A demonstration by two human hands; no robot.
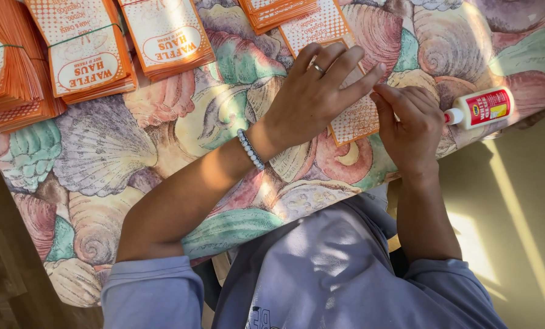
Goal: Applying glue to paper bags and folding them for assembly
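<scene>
Left hand (312, 97): fingers spread flat, pressing an orange-and-white paper sleeve (357, 119) onto the shell-patterned counter (162, 140). Right hand (409, 125): fingers curled together, pinching the sleeve's right edge. Glue bottle (479, 108) lying just beside. Banded sleeve stacks (86, 52) upper left.

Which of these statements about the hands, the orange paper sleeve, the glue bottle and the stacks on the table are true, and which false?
1. The left hand lies flat on the orange paper sleeve. True.
2. The right hand holds the glue bottle. False: the bottle lies on its side on the tablecloth, beside that hand.
3. Banded stacks of sleeves lie at the far left. True.
4. The tablecloth is plain white. False: it bears a seashell pattern.
5. The left wrist is bare. False: it wears a beaded bracelet.
</scene>
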